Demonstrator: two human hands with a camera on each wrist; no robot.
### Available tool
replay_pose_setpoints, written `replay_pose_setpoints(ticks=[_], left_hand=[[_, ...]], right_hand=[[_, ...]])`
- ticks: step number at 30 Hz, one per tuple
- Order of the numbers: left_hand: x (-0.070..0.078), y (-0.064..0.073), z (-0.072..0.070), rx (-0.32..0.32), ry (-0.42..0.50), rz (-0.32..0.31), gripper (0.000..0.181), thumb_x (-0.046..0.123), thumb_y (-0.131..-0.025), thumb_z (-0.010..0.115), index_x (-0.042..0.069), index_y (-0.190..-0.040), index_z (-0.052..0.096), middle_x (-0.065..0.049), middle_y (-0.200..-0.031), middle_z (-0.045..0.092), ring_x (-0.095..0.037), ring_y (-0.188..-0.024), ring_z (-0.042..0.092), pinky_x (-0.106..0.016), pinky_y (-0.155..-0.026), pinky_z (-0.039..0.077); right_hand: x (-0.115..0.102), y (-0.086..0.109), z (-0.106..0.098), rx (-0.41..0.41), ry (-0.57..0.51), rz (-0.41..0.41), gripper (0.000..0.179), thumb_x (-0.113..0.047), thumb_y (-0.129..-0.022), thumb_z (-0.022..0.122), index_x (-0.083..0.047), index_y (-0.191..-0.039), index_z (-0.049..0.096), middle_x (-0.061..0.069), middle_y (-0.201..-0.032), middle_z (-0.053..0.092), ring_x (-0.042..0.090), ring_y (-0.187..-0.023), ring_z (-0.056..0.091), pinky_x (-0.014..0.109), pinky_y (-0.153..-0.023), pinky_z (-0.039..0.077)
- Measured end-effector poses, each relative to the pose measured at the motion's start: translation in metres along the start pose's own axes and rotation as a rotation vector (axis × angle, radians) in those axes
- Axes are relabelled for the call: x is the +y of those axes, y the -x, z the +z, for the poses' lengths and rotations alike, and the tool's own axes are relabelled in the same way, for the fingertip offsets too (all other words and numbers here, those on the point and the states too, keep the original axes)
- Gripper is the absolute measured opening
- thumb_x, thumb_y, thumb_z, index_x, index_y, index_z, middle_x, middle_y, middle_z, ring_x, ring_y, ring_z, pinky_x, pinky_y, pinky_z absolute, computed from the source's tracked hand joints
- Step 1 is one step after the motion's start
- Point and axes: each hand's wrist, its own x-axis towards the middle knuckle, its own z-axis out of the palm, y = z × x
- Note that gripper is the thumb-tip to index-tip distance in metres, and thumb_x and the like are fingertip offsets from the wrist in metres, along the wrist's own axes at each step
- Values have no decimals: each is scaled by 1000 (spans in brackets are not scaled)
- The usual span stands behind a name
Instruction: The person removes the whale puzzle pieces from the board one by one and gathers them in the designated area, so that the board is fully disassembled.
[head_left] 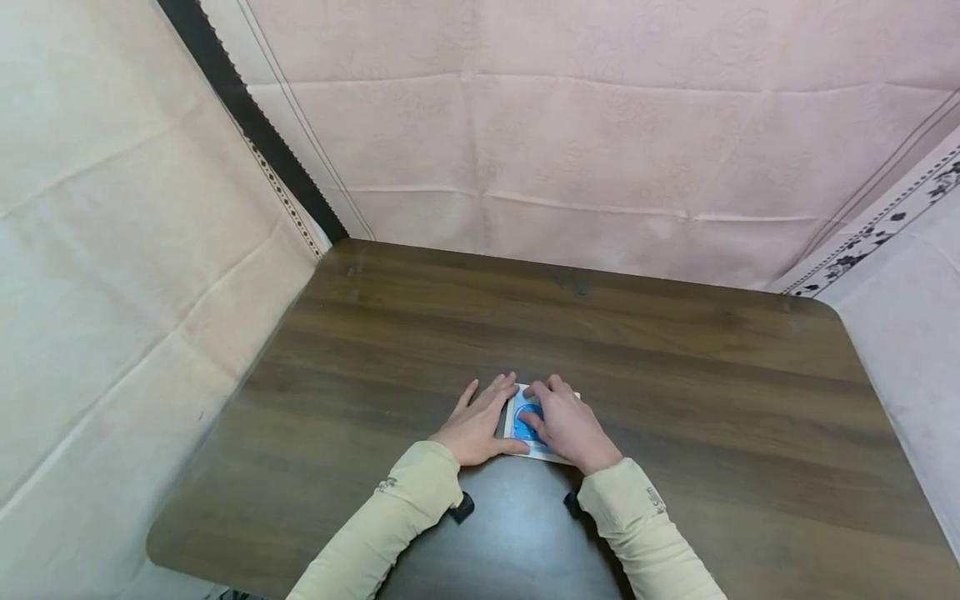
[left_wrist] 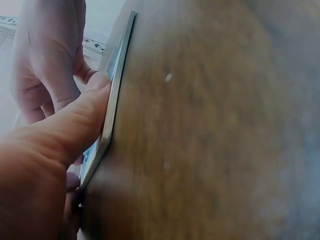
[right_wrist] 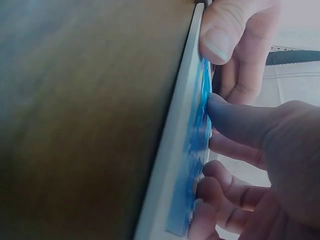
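A small flat board (head_left: 547,452) with a pale border and a blue picture lies on the table in front of me. My left hand (head_left: 474,429) steadies its left side, fingers mostly straight and spread. In the left wrist view the left thumb (left_wrist: 82,112) lies over the board's near edge (left_wrist: 115,87). The right hand (head_left: 573,429) is over the picture with bent fingers, thumb and fingertips at a glossy blue puzzle piece (right_wrist: 206,95). Part of the picture is hidden under the right hand.
The brown wood-grain table (head_left: 675,400) reaches out around the board on all sides. Pale cloth (head_left: 600,150) hangs behind the table and along both sides. A dark strip (head_left: 255,117) runs down the cloth at the back left corner.
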Motion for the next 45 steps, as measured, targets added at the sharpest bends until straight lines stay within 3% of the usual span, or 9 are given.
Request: replay_pose_setpoints(ticks=[10,22,30,36,45], left_hand=[[2,0,5,3,10,-10,96,69,-82,58,16,-155,24,3,-163,9,-13,-149,3,-49,-118,0],[6,0,1,-16,8,-41,98,70,-81,59,17,-155,21,5,-163,9,-12,-148,4,-47,-119,0],[5,-2,1,-5,13,-52,105,68,-81,61,14,-156,12,2,-162,16,-12,-148,5,-46,-119,0],[4,-2,-1,-2,8,-36,89,67,-81,61,14,-147,33,1,-163,13,-13,-149,6,-48,-119,2],[5,-2,-3,12,-44,-52,63,47,-98,52,12,-145,31,1,-162,17,-14,-148,9,-48,-119,6]], right_hand=[[-2,1,1,-16,24,22,41,-31,-89,72,-6,-122,65,9,-101,55,23,-86,54,43,-82,55],[-1,1,2,17,12,41,41,-30,-89,73,-4,-118,62,9,-103,55,22,-86,57,43,-86,54],[-2,0,2,5,-6,58,41,-30,-88,73,-3,-117,62,7,-100,54,20,-82,55,39,-85,55],[-2,-1,2,9,-11,59,41,-31,-88,73,-4,-117,62,8,-100,55,22,-83,55,41,-84,55],[1,-6,4,1,-40,78,39,-33,-87,73,-7,-113,59,7,-95,56,23,-80,54,43,-77,55]])
